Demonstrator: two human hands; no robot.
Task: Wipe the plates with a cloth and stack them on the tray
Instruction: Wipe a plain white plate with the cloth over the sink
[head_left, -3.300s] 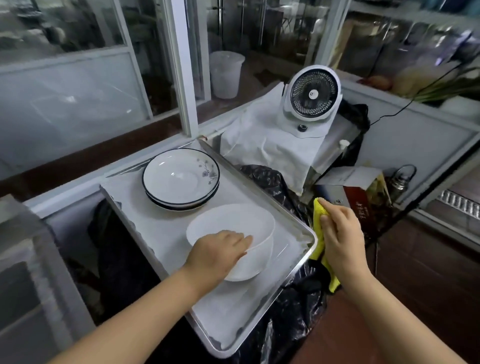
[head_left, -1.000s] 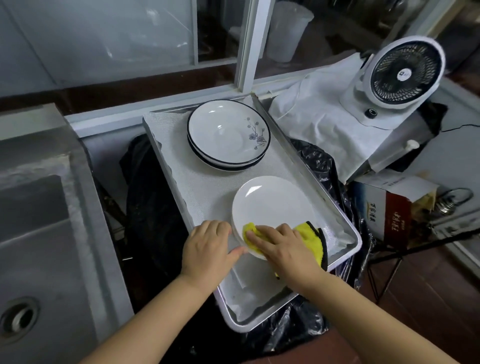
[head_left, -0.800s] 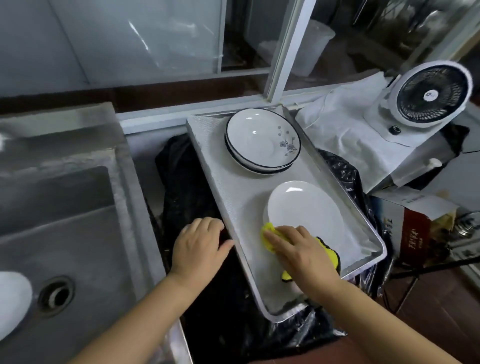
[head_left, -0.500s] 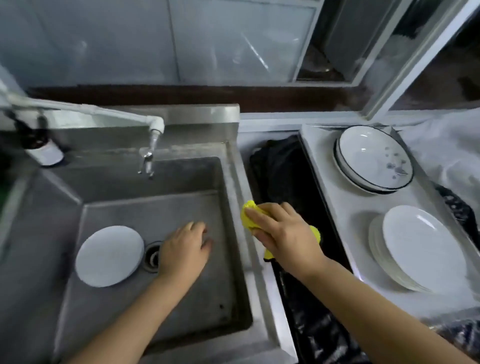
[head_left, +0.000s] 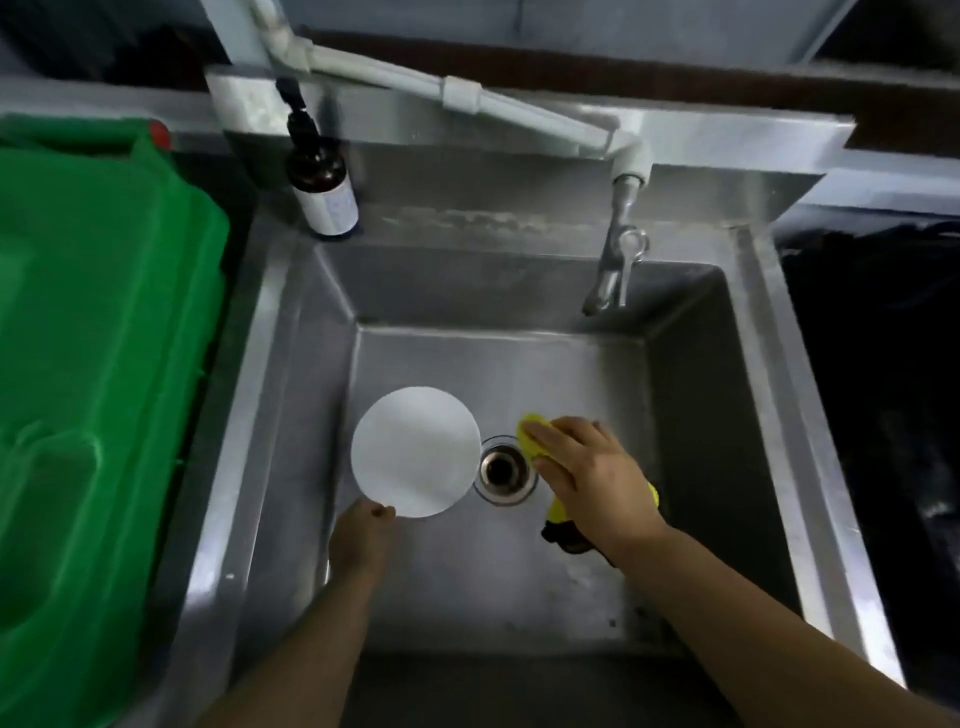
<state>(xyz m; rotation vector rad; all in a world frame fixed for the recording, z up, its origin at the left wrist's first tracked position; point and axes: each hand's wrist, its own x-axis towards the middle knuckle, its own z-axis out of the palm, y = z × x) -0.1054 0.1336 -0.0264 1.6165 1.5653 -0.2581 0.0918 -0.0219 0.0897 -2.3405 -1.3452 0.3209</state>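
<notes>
**Steel sink, one plate, one cloth**

Steel sink (head_left: 691, 395) held a single white plate (head_left: 414, 451), round and lying flat just left of the drain (head_left: 505, 470). One left hand (head_left: 363, 538) pinched the plate's near rim. One right hand (head_left: 592, 475), just right of the drain, gripped one yellow cloth (head_left: 531, 434). One brown bottle (head_left: 321, 184) stood behind the sink; one tap (head_left: 615, 260) pointed down.

The label on the brown bottle (head_left: 323, 182) is unreadable.
</notes>
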